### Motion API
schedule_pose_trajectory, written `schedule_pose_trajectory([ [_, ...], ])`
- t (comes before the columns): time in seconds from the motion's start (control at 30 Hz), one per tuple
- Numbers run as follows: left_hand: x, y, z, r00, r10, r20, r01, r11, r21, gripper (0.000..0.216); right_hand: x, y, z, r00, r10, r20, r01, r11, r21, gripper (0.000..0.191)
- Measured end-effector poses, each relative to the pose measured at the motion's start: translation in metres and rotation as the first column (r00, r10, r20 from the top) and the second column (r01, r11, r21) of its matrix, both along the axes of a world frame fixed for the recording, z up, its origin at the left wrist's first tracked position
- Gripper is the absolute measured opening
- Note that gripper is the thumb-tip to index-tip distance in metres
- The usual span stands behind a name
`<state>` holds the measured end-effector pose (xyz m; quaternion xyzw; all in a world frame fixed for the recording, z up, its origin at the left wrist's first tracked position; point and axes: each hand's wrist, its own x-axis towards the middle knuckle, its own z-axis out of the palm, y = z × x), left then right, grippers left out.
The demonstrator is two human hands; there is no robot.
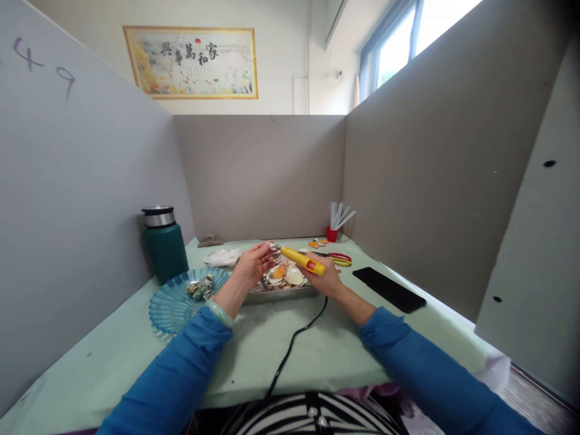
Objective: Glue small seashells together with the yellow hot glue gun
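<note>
My right hand [324, 275] is closed round a yellow corded tool with a thin metal tip, which looks like a soldering iron [296, 258]. Its black cord [296, 333] runs down over the table's front edge. Over the tray, my left hand [254, 266] pinches a small whitish piece [272, 246] between thumb and fingers. The tool's tip points at that piece; whether they touch I cannot tell. Beneath both hands, a shallow metal tray [276, 295] holds shells [294, 277] in white and orange.
On the left stand a blue glass plate [165, 308] with small dark shell-like pieces and a green flask [166, 251]. White tissue [222, 258] lies behind. To the right are scissors [339, 259], a black phone [388, 289] and a red cup [332, 234] of white sticks. Grey partitions [263, 175] enclose the table.
</note>
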<state>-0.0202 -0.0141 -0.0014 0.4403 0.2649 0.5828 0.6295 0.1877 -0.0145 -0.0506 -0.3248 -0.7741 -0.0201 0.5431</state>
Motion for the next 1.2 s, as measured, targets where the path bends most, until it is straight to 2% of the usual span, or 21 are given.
schedule_pose_trajectory([
  [0.27,0.0008,-0.0033,0.0023,1.000,-0.003,0.004,0.003,1.000,-0.009,0.017,-0.0011,0.0012,-0.0014,1.000,0.005,0.016,-0.005,1.000,0.010,0.018],
  [0.7,-0.0010,0.0019,-0.0014,1.000,-0.014,-0.001,0.014,0.999,0.046,0.033,-0.0009,-0.0002,-0.0013,1.000,-0.010,0.018,0.010,1.000,-0.015,0.018],
  [1.2,0.0002,0.0003,0.0002,1.000,0.017,0.005,-0.017,0.999,0.039,0.032,-0.0003,0.0035,-0.0040,1.000,-0.007,0.023,0.007,1.000,-0.024,0.017],
])
